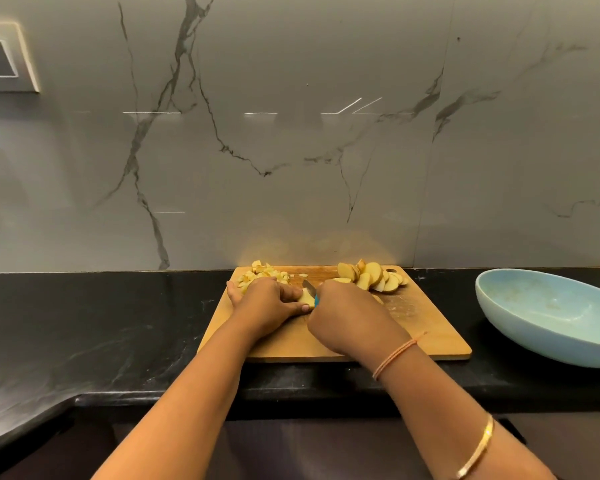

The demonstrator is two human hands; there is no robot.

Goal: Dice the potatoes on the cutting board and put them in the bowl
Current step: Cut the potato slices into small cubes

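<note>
A wooden cutting board (420, 327) lies on the black counter. My left hand (267, 306) curls over a potato piece (306, 298) at the board's middle, fingers and thumb pinching it. My right hand (347, 317) grips a knife with a blue handle (316, 301); its blade (309, 286) points away from me, right beside the held piece. A heap of diced potato (262, 273) sits at the board's far left corner. Several round potato slices (374, 276) are piled at the far right corner. A light blue bowl (548, 315) stands to the right of the board, with nothing visible inside.
The marble-patterned wall rises directly behind the board. A switch plate (4, 57) is on the wall at far left. The black counter (94, 323) stretches left of the board, and its front edge runs just below the board.
</note>
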